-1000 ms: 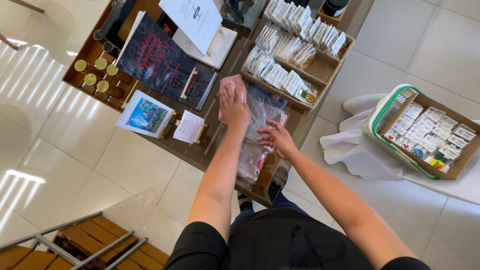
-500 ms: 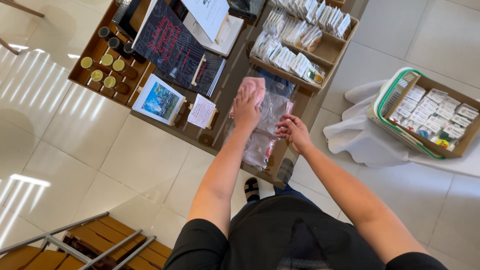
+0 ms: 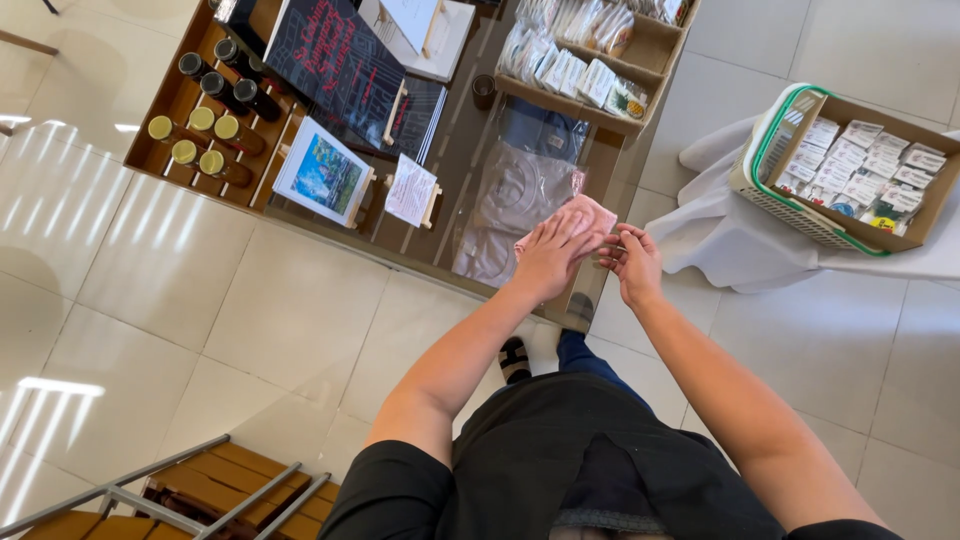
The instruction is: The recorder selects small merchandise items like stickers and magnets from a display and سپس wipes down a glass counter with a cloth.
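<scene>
while we look straight down from head height, our left hand (image 3: pixel 548 252) lies flat, fingers spread, pressing a pink cloth (image 3: pixel 585 215) onto a glass-topped display table (image 3: pixel 455 175). our right hand (image 3: pixel 632 262) is just beside it at the table's near edge, fingers loosely curled, touching the cloth's corner w/ fingertips; can't tell if it's pinching. clear plastic bags (image 3: pixel 515 195) lie under the glass next to the cloth. further left: a small framed picture (image 3: pixel 322 172), a card on a stand (image 3: pixel 411 190), & yellow-lidded jars (image 3: pixel 195 140). off to the right, a basket of small packets (image 3: pixel 850 165) on white cloth.
</scene>
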